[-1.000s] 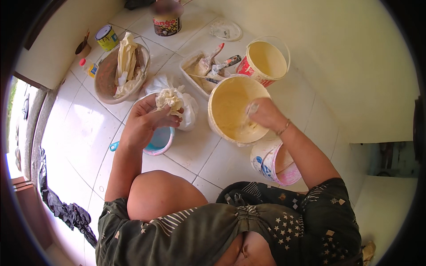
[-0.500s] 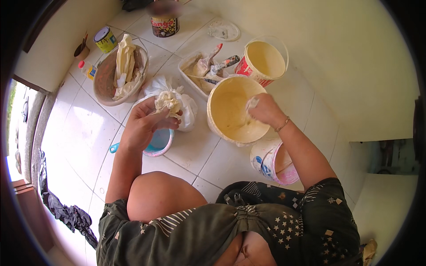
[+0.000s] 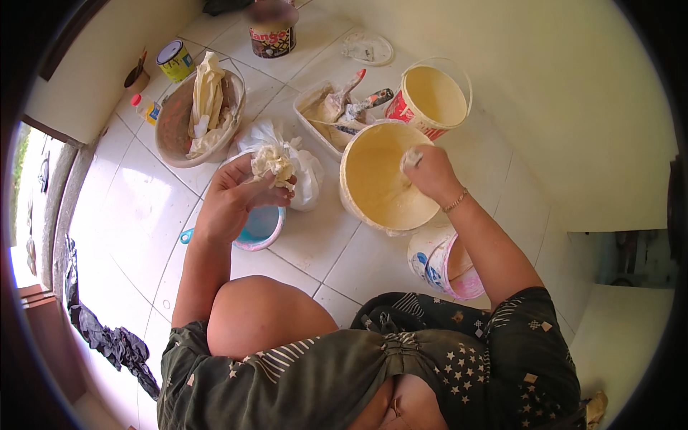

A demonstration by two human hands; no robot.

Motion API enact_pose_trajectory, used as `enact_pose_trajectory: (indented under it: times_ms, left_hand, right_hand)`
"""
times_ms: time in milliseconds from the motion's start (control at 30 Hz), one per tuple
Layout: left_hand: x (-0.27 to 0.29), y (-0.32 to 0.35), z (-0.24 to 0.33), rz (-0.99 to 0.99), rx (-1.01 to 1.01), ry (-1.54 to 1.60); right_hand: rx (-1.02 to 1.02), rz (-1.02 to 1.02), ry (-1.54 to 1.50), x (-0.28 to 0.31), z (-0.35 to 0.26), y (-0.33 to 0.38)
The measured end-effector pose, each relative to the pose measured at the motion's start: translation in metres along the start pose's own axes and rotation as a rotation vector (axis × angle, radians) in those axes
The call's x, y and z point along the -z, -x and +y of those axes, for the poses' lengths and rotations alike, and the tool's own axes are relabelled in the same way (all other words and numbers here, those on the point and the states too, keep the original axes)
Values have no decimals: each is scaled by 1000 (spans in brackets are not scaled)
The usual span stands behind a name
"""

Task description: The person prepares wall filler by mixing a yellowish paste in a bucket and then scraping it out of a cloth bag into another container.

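My left hand (image 3: 240, 197) is raised with thumb and fingers closed on a crumpled cream-coloured wad (image 3: 272, 165); whether it is cloth or plastic I cannot tell. Behind the wad is a knotted white plastic bag (image 3: 309, 179), and below it stands a blue pot (image 3: 261, 226) with a pink rim and a teal handle. Over the right side of a large bucket (image 3: 376, 161) coated in cream-yellow paint, my right hand (image 3: 433, 175) is closed in a fist. Something whitish shows at its thumb side; most of it is hidden by the fingers.
Beyond the bucket stand a paint tray (image 3: 312, 118) with brushes and a red-and-cream bucket (image 3: 433, 97). A white bucket (image 3: 444, 265) sits under my right forearm. At the left are a round basin (image 3: 172, 136) with cloth, a small tin (image 3: 175, 61) and a bottle (image 3: 145, 109).
My right fist has shifted slightly up over the bucket. The left hand still holds the wad in nearly the same place. The whole view has moved a little.
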State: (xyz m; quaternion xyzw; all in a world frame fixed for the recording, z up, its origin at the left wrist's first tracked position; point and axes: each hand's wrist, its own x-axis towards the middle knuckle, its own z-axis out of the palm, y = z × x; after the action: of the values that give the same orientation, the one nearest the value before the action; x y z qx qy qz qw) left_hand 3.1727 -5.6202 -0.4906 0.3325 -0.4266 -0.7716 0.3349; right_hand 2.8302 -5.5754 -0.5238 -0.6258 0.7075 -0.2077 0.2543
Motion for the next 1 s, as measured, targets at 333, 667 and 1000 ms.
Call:
enact_pose_trajectory:
  times_ms: [333, 667, 1000]
  left_hand:
    - [-3, -2, 1, 6, -6, 0]
    - [-8, -7, -3, -11, 7, 6]
    - [-11, -11, -5, -16, 34, -3]
  right_hand:
    - [199, -236, -98, -14, -11, 16]
    - [323, 60, -106, -41, -17, 8]
    - [145, 140, -39, -14, -5, -8]
